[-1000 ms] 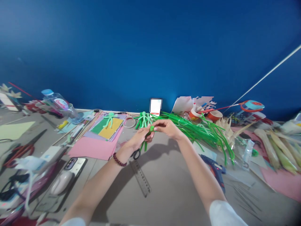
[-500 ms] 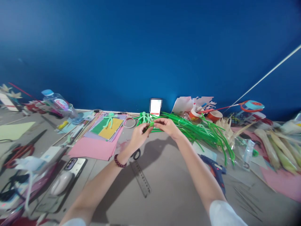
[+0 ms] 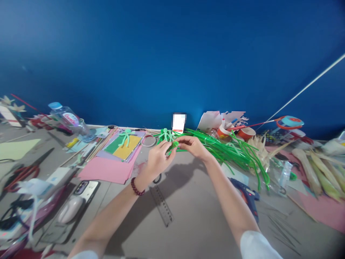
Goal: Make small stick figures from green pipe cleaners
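Note:
My left hand [image 3: 158,157] pinches a small bright green piece [image 3: 175,144] at the middle of the desk. From the other side, the fingertips of my right hand [image 3: 193,146] close on its right edge. The piece looks coiled or folded; its exact kind is too small to make out. Just behind my left hand stands a pale green little figure [image 3: 165,134], partly hidden. Long green stems [image 3: 225,146] lie in a bundle beyond my right hand. Below my hands are a clear ruler [image 3: 162,207] and a black loop handle [image 3: 157,178], mostly covered by my left wrist.
A lit phone [image 3: 178,123] leans on the blue wall. Pink paper [image 3: 107,169], another green figure [image 3: 126,137], a bottle [image 3: 68,118] and a phone [image 3: 86,190] are leftward. A glue gun [image 3: 246,196], paper cups [image 3: 246,133] and dried husks [image 3: 320,172] are rightward.
My left hand has turned, with its back now more toward me, and the green piece has tilted up between the fingers. My right hand has shifted slightly right.

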### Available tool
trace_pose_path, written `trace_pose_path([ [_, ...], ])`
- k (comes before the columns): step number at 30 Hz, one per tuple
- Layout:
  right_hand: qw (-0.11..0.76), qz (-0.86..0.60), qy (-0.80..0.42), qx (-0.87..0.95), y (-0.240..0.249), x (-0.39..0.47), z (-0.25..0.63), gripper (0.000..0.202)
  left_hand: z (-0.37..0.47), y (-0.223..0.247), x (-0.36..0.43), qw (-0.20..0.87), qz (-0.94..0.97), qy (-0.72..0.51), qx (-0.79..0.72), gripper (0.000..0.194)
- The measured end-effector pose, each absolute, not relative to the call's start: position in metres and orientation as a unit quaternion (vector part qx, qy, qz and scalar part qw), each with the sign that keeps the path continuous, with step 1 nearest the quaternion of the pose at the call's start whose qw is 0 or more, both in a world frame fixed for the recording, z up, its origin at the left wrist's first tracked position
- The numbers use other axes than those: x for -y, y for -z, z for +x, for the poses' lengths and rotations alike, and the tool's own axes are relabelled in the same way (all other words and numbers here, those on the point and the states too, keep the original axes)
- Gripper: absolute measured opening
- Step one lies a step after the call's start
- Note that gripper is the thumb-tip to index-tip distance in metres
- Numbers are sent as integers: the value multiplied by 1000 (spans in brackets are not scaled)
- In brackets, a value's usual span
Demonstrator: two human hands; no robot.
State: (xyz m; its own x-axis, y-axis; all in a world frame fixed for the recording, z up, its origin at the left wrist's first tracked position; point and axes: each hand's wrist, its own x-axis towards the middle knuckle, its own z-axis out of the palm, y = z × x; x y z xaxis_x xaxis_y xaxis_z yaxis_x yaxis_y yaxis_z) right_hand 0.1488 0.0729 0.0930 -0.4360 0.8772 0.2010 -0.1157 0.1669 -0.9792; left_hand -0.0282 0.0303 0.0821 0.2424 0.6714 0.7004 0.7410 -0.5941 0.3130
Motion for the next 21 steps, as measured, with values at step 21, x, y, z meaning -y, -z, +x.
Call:
trace_pose_path([
  [21,460,-323,-518,644,-92,-69,149,29,-29,-91,-30,-61,-766,488,414,18],
])
